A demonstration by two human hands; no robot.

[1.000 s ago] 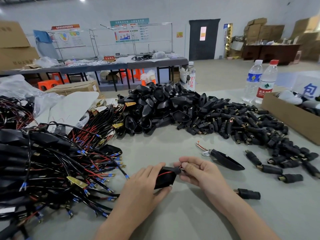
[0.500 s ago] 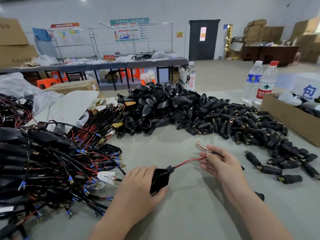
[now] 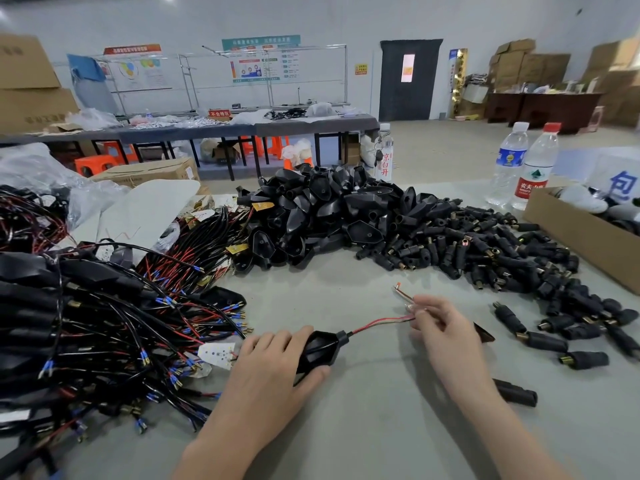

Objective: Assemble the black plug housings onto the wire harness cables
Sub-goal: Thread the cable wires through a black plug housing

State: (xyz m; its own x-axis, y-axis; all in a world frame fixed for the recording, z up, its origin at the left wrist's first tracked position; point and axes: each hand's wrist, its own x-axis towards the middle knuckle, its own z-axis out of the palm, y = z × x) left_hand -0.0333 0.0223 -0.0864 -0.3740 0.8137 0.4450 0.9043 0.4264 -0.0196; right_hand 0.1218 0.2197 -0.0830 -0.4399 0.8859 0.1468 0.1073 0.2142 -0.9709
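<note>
Near table edge, centre: left hand (image 3: pixel 273 368) grips a black housing (image 3: pixel 318 348), fingers over the top, thumb alongside, holding it down on the grey table (image 3: pixel 363 427). Right hand (image 3: pixel 446 327) pinches the red/black wires (image 3: pixel 377 323) that run from the housing's narrow neck, ends poking up past the fingertips. Step looks like threading wires thru the shell. Next prob needs one of the loose plugs (image 3: pixel 485 251) at right, lined up w/ the wire ends. Housing: glossy black, teardrop-shaped, tapering to a short collar.

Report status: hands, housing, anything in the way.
Left hand grips black housing. Right hand pinches its red-black wires. Loose connectors beside right hand, nothing blocking.
</note>
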